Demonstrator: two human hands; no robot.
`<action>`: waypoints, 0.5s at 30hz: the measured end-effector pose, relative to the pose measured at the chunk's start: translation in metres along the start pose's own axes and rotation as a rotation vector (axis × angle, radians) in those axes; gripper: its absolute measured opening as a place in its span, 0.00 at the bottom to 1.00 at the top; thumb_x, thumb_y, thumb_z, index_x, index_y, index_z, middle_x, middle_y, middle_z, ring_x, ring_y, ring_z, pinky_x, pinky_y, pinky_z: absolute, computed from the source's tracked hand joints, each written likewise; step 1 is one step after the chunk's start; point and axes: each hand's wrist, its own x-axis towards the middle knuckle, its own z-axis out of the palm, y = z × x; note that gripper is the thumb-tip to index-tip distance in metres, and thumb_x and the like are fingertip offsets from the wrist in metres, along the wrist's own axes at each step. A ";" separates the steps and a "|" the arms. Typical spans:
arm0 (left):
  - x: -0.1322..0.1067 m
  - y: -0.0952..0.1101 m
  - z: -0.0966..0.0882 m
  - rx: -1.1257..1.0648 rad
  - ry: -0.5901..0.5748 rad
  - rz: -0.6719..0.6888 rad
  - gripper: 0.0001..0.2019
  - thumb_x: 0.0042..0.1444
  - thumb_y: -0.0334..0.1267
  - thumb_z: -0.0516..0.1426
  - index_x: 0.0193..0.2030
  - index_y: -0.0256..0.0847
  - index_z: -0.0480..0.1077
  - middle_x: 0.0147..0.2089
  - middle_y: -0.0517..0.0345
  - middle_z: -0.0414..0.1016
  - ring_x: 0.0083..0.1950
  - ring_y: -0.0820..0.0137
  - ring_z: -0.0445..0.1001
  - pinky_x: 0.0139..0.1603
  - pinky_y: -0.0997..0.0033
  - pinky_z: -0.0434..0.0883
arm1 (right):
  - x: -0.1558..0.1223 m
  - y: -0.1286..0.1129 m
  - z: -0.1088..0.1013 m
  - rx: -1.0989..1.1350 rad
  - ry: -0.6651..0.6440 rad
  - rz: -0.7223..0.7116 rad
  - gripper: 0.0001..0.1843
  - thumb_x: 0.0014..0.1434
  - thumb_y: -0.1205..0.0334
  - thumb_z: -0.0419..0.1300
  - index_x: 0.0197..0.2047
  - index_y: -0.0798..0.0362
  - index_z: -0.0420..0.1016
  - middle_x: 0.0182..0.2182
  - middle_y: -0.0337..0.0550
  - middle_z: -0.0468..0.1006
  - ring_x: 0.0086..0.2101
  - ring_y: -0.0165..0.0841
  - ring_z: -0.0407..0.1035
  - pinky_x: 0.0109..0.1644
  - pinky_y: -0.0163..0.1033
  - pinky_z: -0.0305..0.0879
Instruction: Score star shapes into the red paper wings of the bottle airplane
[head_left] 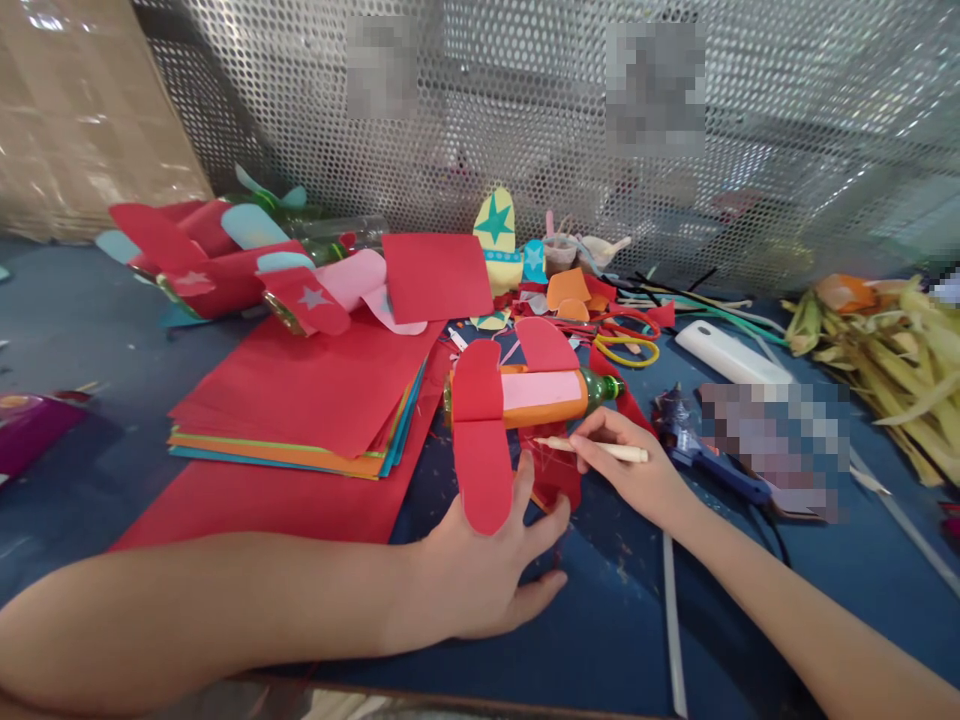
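Observation:
My right hand pinches a cream-coloured pen, its tip at a dark red piece below the bottle. My left hand lies with fingers spread, fingertips on that red piece, partly under a long red paper wing. Above the hands a green bottle lies on its side, neck to the right. It is wrapped in orange paper with a pink strip on it. Another red rounded paper flap sticks up behind the bottle.
Stacked coloured sheets lie left. Behind them are red bottle planes and a red sheet. Scissors, paper scraps, a white device, a blue glue gun and dried husks lie right. A perforated metal panel stands behind.

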 end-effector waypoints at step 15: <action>-0.001 -0.001 0.003 -0.004 0.012 -0.063 0.28 0.63 0.54 0.47 0.66 0.46 0.55 0.65 0.36 0.56 0.65 0.43 0.54 0.54 0.43 0.63 | 0.002 -0.003 0.002 0.034 -0.018 0.002 0.08 0.57 0.55 0.60 0.33 0.50 0.68 0.24 0.38 0.78 0.27 0.31 0.75 0.33 0.35 0.69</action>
